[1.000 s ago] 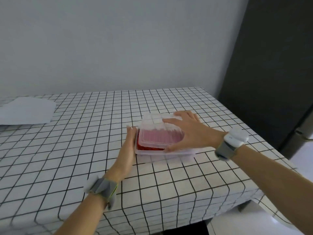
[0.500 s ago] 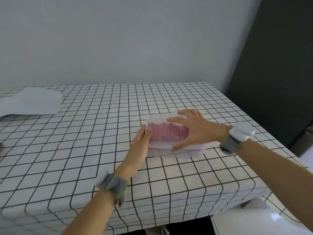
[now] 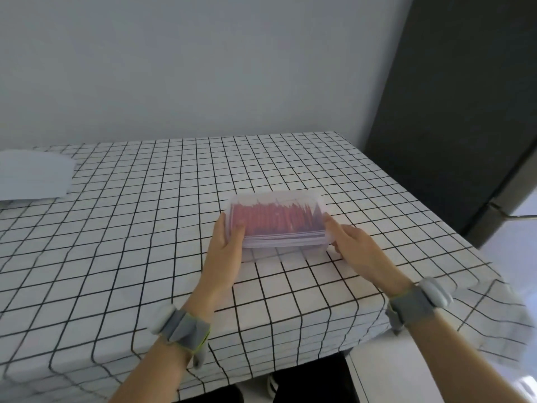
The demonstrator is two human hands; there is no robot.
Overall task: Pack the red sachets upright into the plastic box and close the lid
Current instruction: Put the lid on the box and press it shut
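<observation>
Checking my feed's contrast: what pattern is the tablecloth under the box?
The tablecloth is white with a thin black grid; head view.

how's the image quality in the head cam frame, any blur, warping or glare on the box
Head view: soft even light, no hard glare; the frosted lid of the clear plastic box hazes the red sachets inside; grid lines of the black-and-white checked tablecloth bow toward the frame edges, wide-angle warp; its front right corner is smeared; a faint shadow lies beneath the box.
</observation>
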